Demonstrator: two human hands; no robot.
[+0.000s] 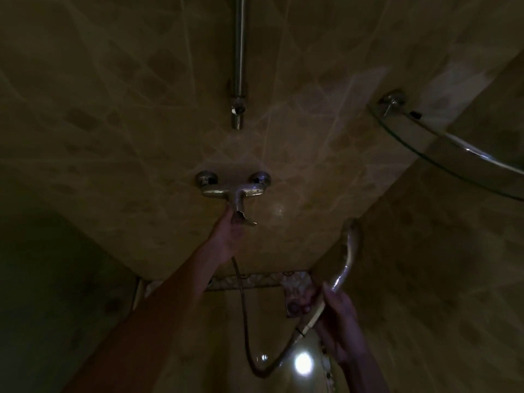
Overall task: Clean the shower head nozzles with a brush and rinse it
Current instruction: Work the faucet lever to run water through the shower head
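Shower head (pixel 347 251) held in right hand (pixel 337 321)'s grip; left hand (pixel 229 236) grips faucet lever (pixel 241 215).

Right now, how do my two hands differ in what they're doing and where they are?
The left hand reaches up and far out to the lever of the chrome wall mixer tap; the right hand stays low and close, gripping the handle of the curved chrome hand shower. The left arm is stretched out; the right is bent. Neither holds a brush.
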